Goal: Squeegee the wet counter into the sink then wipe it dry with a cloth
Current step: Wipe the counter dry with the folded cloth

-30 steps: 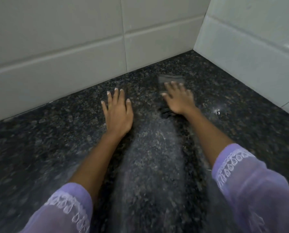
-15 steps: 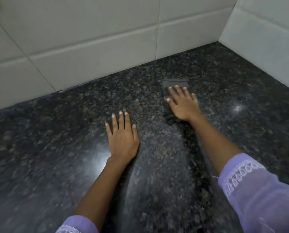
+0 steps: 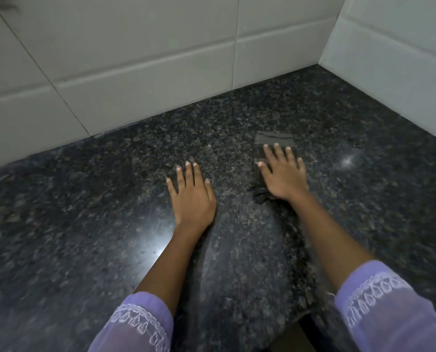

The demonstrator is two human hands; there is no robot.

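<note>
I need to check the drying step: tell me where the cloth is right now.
In the head view the dark cloth lies flat on the granite counter, pressed under the right hand, right of the left hand and near the tiled corner.

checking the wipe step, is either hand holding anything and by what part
The right hand presses flat on a dark cloth, palm over its near part, not gripping it. The left hand lies bare on the counter.
</note>
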